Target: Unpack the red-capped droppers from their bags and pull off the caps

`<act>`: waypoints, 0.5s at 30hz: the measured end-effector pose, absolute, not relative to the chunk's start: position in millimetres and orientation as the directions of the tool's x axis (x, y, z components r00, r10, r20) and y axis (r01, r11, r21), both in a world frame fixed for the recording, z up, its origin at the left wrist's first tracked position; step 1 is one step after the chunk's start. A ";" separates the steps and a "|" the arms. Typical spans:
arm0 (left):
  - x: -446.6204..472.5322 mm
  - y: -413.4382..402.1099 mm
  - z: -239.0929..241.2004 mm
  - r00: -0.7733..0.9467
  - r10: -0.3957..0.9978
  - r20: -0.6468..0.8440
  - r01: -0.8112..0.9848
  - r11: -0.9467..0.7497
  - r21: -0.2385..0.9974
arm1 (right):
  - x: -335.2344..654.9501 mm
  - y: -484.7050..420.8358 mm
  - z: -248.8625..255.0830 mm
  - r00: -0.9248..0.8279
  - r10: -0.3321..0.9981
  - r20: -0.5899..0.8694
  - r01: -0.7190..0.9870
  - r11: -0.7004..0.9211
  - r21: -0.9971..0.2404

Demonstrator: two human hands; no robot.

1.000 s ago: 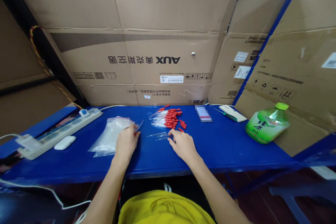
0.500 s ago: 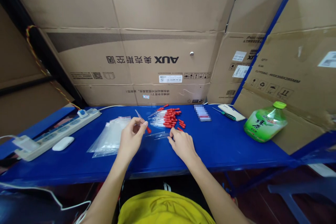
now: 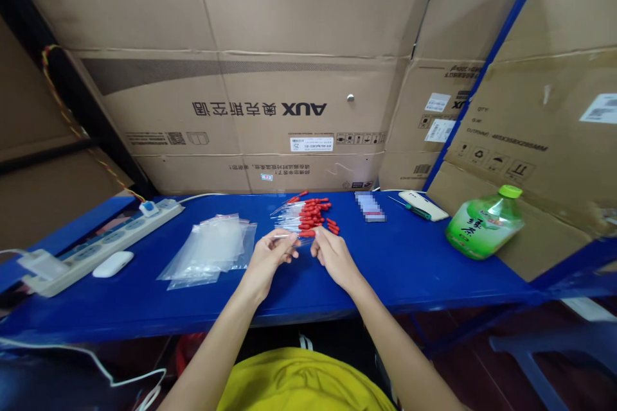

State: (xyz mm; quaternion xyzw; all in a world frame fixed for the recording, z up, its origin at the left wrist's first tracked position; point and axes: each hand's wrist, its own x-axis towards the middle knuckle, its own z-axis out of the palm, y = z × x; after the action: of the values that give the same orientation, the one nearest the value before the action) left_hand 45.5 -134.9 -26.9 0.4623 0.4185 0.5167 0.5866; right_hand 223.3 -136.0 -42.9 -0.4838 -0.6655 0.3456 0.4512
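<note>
My left hand (image 3: 267,260) and my right hand (image 3: 331,255) meet over the blue shelf (image 3: 409,270), just in front of a pile of clear droppers with red bulbs (image 3: 308,215). Both hands pinch the same thin clear droppers (image 3: 293,237), which lie level between my fingertips; a red bulb shows at the right-hand end. A stack of clear plastic bags (image 3: 212,250) lies to the left of my left hand.
A white power strip (image 3: 103,237) and a white mouse (image 3: 112,263) sit at the left. At the right are a green bottle on its side (image 3: 482,221), a white flat device with a screwdriver (image 3: 421,205) and a small card (image 3: 370,206). Cardboard boxes (image 3: 270,77) stand behind.
My left hand left the plastic bags, lifted a dropper and moved right to meet my right hand. My right hand rose from the loose droppers on the shelf and holds them now.
</note>
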 end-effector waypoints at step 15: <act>57.8 -145.0 -20.8 0.261 0.961 0.094 -0.514 0.056 0.856 | 215.6 -134.4 -47.0 -0.212 0.952 0.221 -0.046 0.216 -0.975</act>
State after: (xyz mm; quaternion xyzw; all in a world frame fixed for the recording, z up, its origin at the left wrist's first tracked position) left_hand 57.8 -145.0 -20.8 0.4173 0.2677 0.5456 0.6756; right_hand 215.6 -134.4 -47.0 -0.3789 -0.5979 0.4986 0.5003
